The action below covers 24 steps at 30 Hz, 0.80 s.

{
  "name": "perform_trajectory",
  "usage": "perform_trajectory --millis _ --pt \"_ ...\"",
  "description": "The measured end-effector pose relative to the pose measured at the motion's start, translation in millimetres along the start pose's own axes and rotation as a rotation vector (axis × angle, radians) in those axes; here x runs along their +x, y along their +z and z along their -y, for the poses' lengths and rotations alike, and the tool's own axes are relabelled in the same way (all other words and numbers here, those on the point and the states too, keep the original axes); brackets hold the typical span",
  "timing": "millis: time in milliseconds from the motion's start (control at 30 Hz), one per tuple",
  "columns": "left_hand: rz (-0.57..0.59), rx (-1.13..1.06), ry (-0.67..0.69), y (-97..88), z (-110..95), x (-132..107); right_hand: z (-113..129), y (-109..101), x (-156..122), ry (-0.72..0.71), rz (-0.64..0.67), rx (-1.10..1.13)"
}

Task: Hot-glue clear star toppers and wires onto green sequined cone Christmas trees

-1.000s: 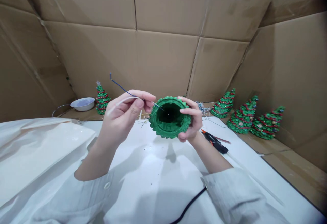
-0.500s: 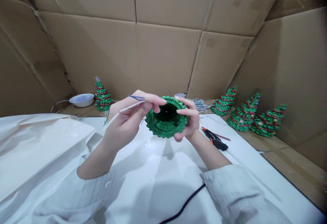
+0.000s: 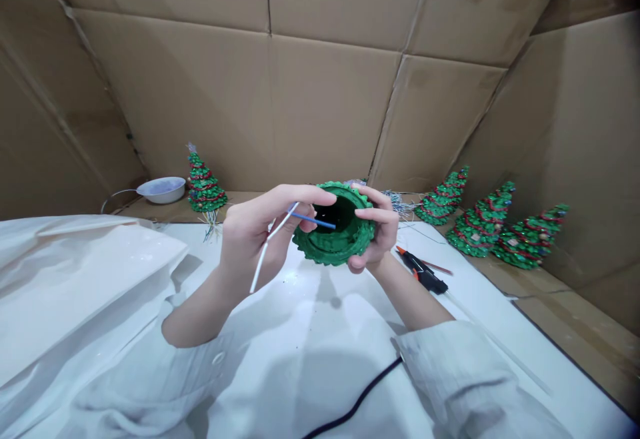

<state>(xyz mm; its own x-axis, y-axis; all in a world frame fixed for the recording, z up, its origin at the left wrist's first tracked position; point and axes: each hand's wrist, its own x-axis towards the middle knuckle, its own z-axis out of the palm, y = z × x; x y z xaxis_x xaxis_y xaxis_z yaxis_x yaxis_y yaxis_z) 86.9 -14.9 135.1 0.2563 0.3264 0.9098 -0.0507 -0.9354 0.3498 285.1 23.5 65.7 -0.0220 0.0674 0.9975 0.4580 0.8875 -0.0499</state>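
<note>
My right hand (image 3: 377, 229) is wrapped around a green ornamental Christmas tree (image 3: 325, 252), tipped so that its hollow, dark underside faces me. Its scalloped rim shows, while the rest of the tree is hidden behind. My left hand (image 3: 265, 232) is closed in a pinch at the left side of the opening, with its index fingertip at the rim. Between its thumb and fingers it grips thin wires: a white wire (image 3: 261, 262) hangs down toward me, and a blue wire (image 3: 317, 221) crosses in front of the opening.
A black hot glue gun (image 3: 425, 277) with an orange tip lies right of my hands. Decorated trees (image 3: 477, 222) stand at the right, another tree (image 3: 204, 182) at back left beside a white bowl (image 3: 167, 192). Cloth (image 3: 75, 285) covers the left. A black cord (image 3: 360, 402) runs in front.
The blue wire has swung from pointing left to lying across the opening on the right. The white wire now bends downward. Both hands and the held tree sit slightly farther right in view.
</note>
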Motion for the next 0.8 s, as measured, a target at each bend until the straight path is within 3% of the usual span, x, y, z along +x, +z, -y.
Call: perform_trajectory --millis 167,333,533,800 --pt "-0.057 0.013 -0.022 4.8 -0.8 -1.2 -3.8 3.3 -6.3 -0.053 -0.038 0.001" --pt "-0.124 -0.041 -0.049 14.6 -2.9 -2.9 -4.3 5.4 -11.7 0.078 -0.001 -0.03" --pt "-0.194 -0.05 -0.048 25.5 -1.0 -7.7 2.5 7.7 -6.1 -0.042 0.006 -0.06" --pt "-0.322 -0.035 0.01 31.9 5.6 -13.3 4.1 12.7 -5.4 -0.028 0.04 0.067"
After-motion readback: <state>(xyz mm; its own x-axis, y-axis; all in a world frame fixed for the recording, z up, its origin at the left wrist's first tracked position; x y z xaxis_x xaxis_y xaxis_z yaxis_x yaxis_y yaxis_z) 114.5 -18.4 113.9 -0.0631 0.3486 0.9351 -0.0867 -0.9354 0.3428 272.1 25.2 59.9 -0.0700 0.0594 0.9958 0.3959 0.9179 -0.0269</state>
